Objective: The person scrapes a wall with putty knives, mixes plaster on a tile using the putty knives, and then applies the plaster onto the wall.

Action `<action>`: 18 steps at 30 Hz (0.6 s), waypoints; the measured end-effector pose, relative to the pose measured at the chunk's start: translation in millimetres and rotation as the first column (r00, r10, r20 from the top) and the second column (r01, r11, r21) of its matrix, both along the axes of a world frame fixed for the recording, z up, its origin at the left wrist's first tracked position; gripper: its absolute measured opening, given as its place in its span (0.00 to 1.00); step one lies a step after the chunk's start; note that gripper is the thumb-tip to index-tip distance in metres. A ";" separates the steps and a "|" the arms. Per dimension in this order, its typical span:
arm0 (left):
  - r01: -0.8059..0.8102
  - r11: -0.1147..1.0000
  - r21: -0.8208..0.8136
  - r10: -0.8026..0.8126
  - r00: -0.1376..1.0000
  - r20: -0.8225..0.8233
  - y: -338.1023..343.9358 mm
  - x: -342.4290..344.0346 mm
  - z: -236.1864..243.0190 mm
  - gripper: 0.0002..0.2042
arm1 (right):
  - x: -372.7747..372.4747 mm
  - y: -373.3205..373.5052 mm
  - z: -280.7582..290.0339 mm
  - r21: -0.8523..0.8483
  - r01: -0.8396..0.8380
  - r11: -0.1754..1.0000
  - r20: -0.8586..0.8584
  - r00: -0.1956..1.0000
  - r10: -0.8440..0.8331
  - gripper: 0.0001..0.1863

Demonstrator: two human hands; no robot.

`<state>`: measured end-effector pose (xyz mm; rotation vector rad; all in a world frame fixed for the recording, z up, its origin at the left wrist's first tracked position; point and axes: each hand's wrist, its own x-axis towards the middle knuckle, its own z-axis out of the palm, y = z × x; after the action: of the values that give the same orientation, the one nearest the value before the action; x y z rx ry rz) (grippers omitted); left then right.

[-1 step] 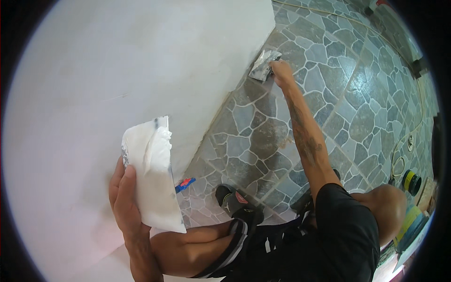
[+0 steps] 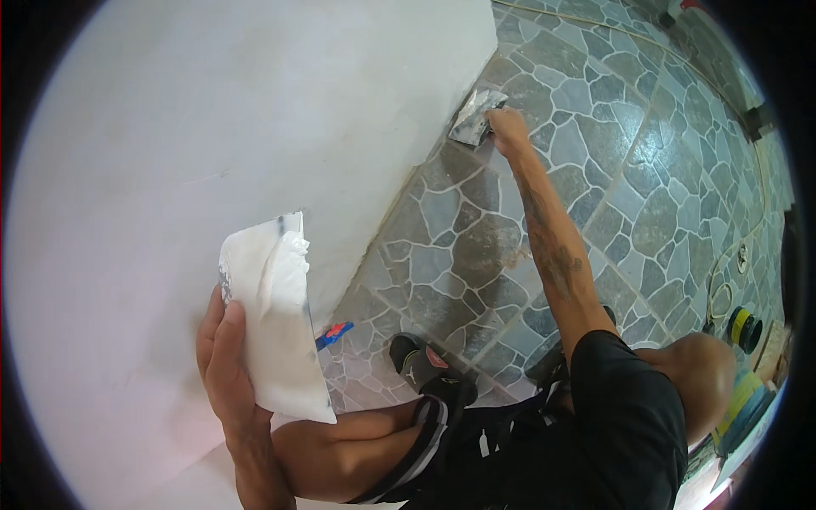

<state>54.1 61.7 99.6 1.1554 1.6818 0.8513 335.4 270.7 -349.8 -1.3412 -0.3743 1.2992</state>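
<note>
My left hand (image 2: 225, 361) grips a flat whitish board (image 2: 285, 340) by its left edge, thumb on its face. A thick ridge of white filler (image 2: 289, 268) lies along the upper right of that board. My right arm reaches far forward, and my right hand (image 2: 508, 129) is closed on the back of a wide plastering trowel (image 2: 472, 119). White filler smears the trowel's metal blade. The blade is at the foot of the white wall (image 2: 280, 102), where it meets the floor; whether it touches the wall I cannot tell.
Grey stone-patterned tiles (image 2: 501, 246) cover the floor. A blue and red handled tool (image 2: 334, 335) lies beside the wall, partly behind the board. My sandalled foot (image 2: 425, 361) stands nearby. At the right are a pale cable (image 2: 721, 293) and a black and yellow round object (image 2: 745, 330).
</note>
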 end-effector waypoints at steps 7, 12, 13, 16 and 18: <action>-0.011 1.000 0.006 0.011 0.999 0.031 -0.5 -8.6 -1.1 0.21 | -26.8 4.9 20.2 -0.084 -0.009 0.996 0.207 0.978 0.026 0.12; -0.016 1.000 0.016 0.015 0.998 0.054 -3.6 -13.9 0.3 0.21 | -34.7 23.5 26.7 0.012 -0.120 0.993 0.248 0.962 0.113 0.16; -0.056 0.998 0.034 0.054 0.995 0.081 -4.3 -13.1 0.1 0.20 | -35.9 27.0 29.8 0.098 -0.124 0.987 0.169 0.980 0.107 0.17; -0.061 0.998 0.033 0.059 0.997 0.048 -7.6 -17.9 -0.7 0.21 | -36.4 39.8 49.8 0.045 -0.163 0.986 0.151 0.976 0.155 0.19; -0.067 0.997 0.033 0.066 0.997 0.030 -10.0 -20.0 2.3 0.21 | -39.0 40.0 77.8 0.072 -0.177 0.982 0.094 0.981 0.170 0.19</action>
<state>34.1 51.8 101.9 1.1102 1.6962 0.9374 296.5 310.7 -272.0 -1.3240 -0.6096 1.3565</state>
